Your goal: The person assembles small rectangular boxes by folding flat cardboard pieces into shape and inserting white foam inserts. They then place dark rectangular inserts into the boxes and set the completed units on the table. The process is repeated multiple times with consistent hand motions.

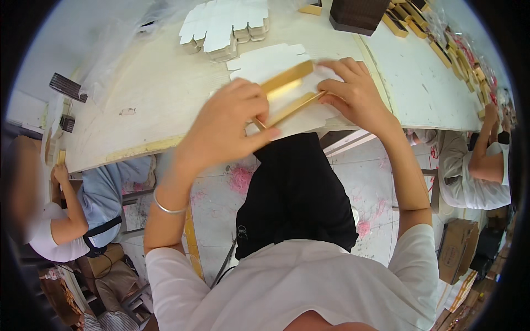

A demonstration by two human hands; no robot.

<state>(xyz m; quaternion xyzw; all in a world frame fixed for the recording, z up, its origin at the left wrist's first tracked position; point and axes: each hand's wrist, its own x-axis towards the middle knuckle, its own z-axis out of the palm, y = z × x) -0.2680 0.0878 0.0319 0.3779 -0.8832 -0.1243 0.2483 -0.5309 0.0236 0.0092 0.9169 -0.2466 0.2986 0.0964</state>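
Between my two hands is a partly folded gold cardboard box (290, 76), its long gold walls standing up and its inside pale. My left hand (232, 124) grips its left end, thumb in front and fingers curled over the wall. My right hand (353, 94) pinches the right end between thumb and fingers, slightly blurred. Beneath and just behind the box lies a flat white cardboard blank (270, 58) on the table. Farther back is a stack of white die-cut blanks (223, 25).
The pale worktable (149, 102) ends close in front of me. A dark box (356, 16) stands at the back, and many gold boxes (441, 49) line the right. Co-workers sit at left (69, 209) and right (475, 171). Pink shreds (240, 179) litter the floor.
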